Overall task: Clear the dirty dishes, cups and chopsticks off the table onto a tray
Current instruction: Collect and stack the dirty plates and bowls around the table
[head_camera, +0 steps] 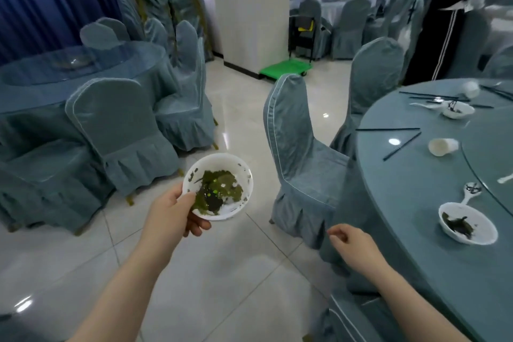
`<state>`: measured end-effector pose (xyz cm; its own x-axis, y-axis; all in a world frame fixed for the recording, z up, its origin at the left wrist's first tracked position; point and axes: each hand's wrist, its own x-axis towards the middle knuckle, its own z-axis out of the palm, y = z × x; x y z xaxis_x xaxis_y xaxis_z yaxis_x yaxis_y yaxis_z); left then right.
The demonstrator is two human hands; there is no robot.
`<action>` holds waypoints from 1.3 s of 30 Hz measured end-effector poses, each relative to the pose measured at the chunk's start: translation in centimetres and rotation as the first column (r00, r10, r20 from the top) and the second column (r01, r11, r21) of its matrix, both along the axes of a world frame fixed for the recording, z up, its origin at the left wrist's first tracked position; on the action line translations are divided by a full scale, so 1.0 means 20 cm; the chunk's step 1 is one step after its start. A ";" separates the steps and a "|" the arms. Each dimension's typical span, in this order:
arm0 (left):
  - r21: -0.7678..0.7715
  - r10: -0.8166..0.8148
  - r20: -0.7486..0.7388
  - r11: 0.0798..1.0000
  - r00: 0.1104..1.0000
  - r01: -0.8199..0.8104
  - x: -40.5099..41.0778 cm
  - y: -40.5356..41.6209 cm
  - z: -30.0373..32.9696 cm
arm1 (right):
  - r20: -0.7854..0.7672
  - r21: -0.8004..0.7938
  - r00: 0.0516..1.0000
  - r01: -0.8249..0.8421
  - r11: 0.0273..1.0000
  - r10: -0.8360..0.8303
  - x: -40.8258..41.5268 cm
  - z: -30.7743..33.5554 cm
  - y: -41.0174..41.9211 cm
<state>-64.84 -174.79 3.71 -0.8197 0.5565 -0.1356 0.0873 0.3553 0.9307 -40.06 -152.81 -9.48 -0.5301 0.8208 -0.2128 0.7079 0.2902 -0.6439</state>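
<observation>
Head view: the left hand (173, 212) is pinching a white round bowl smeared with green leftovers (218, 186) over the floor, while the right hand (352, 240), loosely curled and empty, is hanging nearer the second dirty white bowl (467, 226) on the blue-grey round table (410, 189) to its right.

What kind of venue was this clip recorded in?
Most likely a restaurant banquet hall: round tables under blue cloths with glass turntables, fabric-covered chairs, and used bowls and chopsticks left after a meal.
</observation>
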 end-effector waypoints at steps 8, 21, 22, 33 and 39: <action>0.000 -0.178 0.089 0.984 0.980 0.179 -0.15 0.66 -0.13 | -0.070 -0.188 0.902 0.408 0.894 -0.426 0.17 -0.22 0.29; 0.058 -0.540 0.203 0.840 0.817 0.540 -0.33 1.72 -0.27 | -0.085 -0.566 -0.027 0.824 0.026 -0.996 0.49 -0.27 0.83; 0.067 -0.559 0.194 0.827 0.806 0.558 -0.37 1.81 -0.25 | -0.076 -0.577 -0.090 0.816 -0.030 -0.993 0.49 -0.28 0.86; 0.049 -0.657 0.240 0.744 0.715 0.667 -0.47 2.51 -0.31 | 0.025 -0.556 -0.250 0.801 -0.221 -0.968 0.41 -0.33 1.03; 0.013 -0.719 0.271 0.667 0.640 0.745 -0.35 2.73 -0.35 | -0.125 -0.483 -0.117 0.874 -0.042 -0.985 0.17 -0.11 1.14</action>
